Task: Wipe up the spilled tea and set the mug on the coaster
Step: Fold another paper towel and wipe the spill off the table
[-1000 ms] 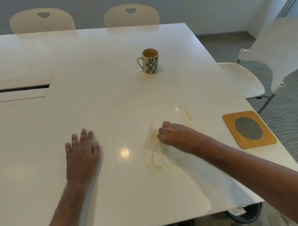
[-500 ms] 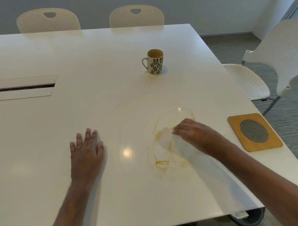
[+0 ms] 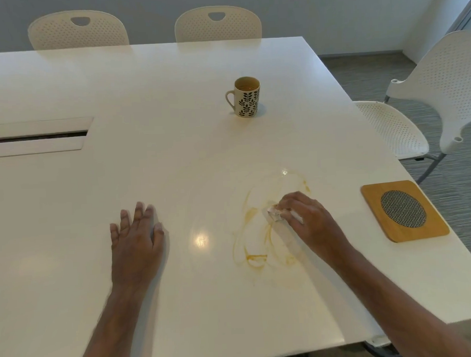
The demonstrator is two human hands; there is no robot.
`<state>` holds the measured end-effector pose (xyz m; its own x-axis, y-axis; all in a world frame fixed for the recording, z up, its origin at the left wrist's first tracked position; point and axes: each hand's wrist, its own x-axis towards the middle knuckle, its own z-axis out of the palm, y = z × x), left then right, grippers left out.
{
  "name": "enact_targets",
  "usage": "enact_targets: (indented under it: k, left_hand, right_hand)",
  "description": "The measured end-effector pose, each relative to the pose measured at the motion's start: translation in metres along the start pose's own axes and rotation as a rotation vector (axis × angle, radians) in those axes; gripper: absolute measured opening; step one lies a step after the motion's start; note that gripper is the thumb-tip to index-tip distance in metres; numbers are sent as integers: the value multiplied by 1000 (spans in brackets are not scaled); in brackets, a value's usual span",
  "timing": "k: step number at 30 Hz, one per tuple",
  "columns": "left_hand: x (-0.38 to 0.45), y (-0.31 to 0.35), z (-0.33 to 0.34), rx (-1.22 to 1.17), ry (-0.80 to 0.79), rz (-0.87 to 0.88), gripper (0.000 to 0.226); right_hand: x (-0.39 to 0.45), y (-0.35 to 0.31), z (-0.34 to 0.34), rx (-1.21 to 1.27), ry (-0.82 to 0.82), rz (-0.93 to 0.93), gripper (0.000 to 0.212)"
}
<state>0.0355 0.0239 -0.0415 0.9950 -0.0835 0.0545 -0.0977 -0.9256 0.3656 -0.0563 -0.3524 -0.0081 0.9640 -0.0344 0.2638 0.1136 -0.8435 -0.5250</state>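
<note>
Tea spill [image 3: 261, 231], a set of thin amber streaks and loops on the white table [image 3: 174, 159], lies under and to the left of the right hand [image 3: 303, 216], which presses down on a small wad of white tissue [image 3: 276, 213]; the fingers are curled over the wad, and only its crumpled front edge and a strip beside the knuckles show. The tissue touches the tabletop at the right side of the smear, with the darkest patches of tea just left of it and at the near end of the loops. The left hand [image 3: 136, 242] rests flat on the table well to the left of the spill, palm down, fingers spread and holding nothing. A bright ceiling reflection [image 3: 201, 239] sits on the surface between the two hands. To the right of the wiping hand, near the table's right edge, lies the square wooden coaster [image 3: 375, 199] with a dark round mesh centre, bare. Farther back, beyond the spill, the mug [image 3: 247, 101] stands upright on the table, cream with a black leaf pattern, handle to the left, brown liquid visible inside. White perforated chairs [image 3: 217, 25] stand at the far edge and on the right side.
</note>
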Motion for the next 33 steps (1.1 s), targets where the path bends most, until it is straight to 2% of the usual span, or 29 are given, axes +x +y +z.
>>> enact_targets:
  k: [3,10,17,20,23,33]
  left_hand:
    - [0,0,0,-5,1,0,64]
    - [0,1,-1,-7,-1,-2,64]
    - [0,3,-2,-9,-2,-4,65]
    - [-2,3,-3,-8,-2,-6,64]
    - [-1,3,-2,-6,-2,-4,64]
    - [0,2,-1,0,2,0,64]
  right_hand:
    - [4,1,0,86,18,83,19]
    - [7,1,1,-42,-14,79,24]
    - [28,-11,4,-295,108,-161,26]
    - [22,-19,12,-362,18,-315,24]
    - [6,-21,12,-341,-78,-375,22]
    - [-20,-44,-9,-186,-293,-287,24]
